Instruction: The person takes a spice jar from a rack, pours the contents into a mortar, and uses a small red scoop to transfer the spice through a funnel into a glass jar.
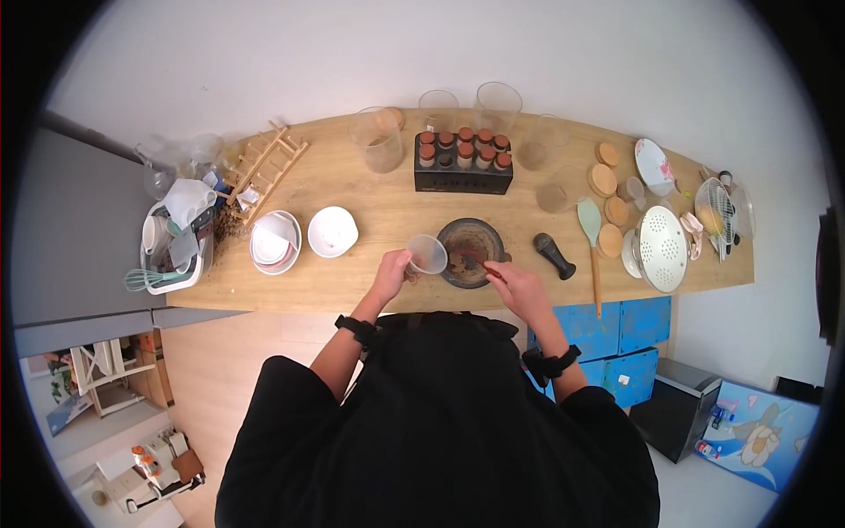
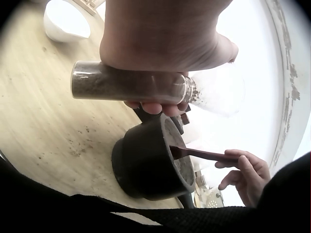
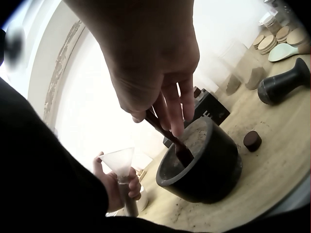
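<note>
Beside the dark stone mortar, the left hand grips a glass vial of brown powder, with a translucent funnel standing in its mouth. Some grains lie at the vial's neck in the left wrist view. The right hand holds a dark reddish spoon or spatula by its handle, and its head is down inside the mortar. Brown powder coats the mortar's inner wall. A small dark cap lies on the table next to the mortar.
Behind the mortar stands a black rack of capped vials. A pestle and green spatula lie right, near wooden lids and a colander. White bowls stand left. Glass jars line the back.
</note>
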`<state>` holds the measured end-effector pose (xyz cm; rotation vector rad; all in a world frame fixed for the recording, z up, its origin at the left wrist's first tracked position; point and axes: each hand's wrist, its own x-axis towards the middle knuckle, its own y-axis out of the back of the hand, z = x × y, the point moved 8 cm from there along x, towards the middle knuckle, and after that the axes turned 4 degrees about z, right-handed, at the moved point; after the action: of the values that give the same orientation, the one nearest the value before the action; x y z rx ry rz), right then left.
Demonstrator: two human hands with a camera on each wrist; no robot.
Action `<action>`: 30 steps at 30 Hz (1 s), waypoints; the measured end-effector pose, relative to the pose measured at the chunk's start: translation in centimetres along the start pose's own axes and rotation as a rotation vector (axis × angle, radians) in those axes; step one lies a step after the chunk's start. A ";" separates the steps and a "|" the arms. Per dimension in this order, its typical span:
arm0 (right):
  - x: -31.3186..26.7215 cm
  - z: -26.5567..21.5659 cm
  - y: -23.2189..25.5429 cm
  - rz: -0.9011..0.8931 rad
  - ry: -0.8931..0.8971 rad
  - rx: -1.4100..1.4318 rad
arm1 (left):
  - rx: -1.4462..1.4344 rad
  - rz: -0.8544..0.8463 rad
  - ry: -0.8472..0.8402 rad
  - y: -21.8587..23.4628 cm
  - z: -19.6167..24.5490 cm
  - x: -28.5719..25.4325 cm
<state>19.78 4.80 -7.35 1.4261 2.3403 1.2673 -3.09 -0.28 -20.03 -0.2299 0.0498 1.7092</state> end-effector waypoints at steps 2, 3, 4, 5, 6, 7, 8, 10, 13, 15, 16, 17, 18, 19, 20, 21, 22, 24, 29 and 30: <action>-0.3 -0.2 -0.5 -0.074 0.014 -0.014 | 0.014 0.029 0.014 0.5 -0.3 -0.2; -0.3 0.1 -0.4 -0.042 0.004 -0.008 | 0.013 0.030 0.017 0.5 -0.4 -0.4; -0.1 0.2 -0.1 -0.009 -0.006 -0.002 | 0.018 0.034 0.017 0.5 -0.2 -0.6; 0.1 0.1 -0.1 -0.010 -0.006 -0.002 | 0.022 0.039 0.015 0.6 0.0 -0.7; 0.4 -0.3 0.0 -0.014 0.022 -0.018 | 0.022 0.040 0.016 0.5 0.1 -0.7; 0.6 -0.8 0.1 -0.018 0.052 -0.034 | 0.030 0.029 0.010 0.5 0.2 -0.8; 0.6 -1.0 0.2 -0.018 0.052 -0.033 | 0.038 0.018 0.004 0.4 0.3 -0.8; 0.1 -1.4 -0.7 -0.159 0.086 -0.097 | 0.047 0.024 0.000 0.4 0.3 -0.8; 0.2 -1.1 -0.2 -0.051 0.112 -0.012 | 0.069 0.025 0.000 0.3 0.2 -0.9; 0.8 -0.5 0.0 -0.033 0.053 -0.035 | 0.082 0.017 0.003 0.2 0.2 -0.8; 1.3 -0.2 0.3 -0.015 -0.003 -0.057 | 0.092 0.016 -0.006 0.2 0.1 -0.8; 1.6 -0.5 0.5 -0.015 -0.004 -0.058 | 0.102 0.015 -0.014 0.2 0.1 -0.8; 2.0 -0.6 0.4 -0.036 -0.032 -0.082 | 0.102 0.014 -0.014 0.1 0.0 -0.8; 2.3 -0.8 0.3 -0.058 -0.060 -0.105 | 0.107 0.018 -0.011 0.1 -0.1 -0.8; 2.6 -1.0 0.1 -0.059 -0.060 -0.105 | 0.112 0.024 -0.007 0.2 -0.2 -0.9; 2.9 -1.1 -0.2 -0.063 -0.081 -0.035 | 0.112 0.025 -0.005 0.2 -0.3 -1.0; 3.2 -1.2 -0.6 -0.067 -0.101 0.035 | 0.126 0.023 0.002 0.2 -0.4 -1.1; 3.9 -0.9 -1.2 -0.082 -0.162 0.063 | 0.139 0.021 0.010 0.2 -0.4 -1.1; 4.9 4.9 -3.6 -0.072 -0.527 0.325 | 0.160 0.033 0.008 0.4 -0.6 -1.4; 4.9 6.0 -4.0 -0.078 -0.624 0.405 | 0.159 0.033 0.008 0.4 -0.7 -1.5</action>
<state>17.33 11.38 -12.53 1.5229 2.2243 0.2526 -3.20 -1.91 -20.53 -0.1177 0.1954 1.7280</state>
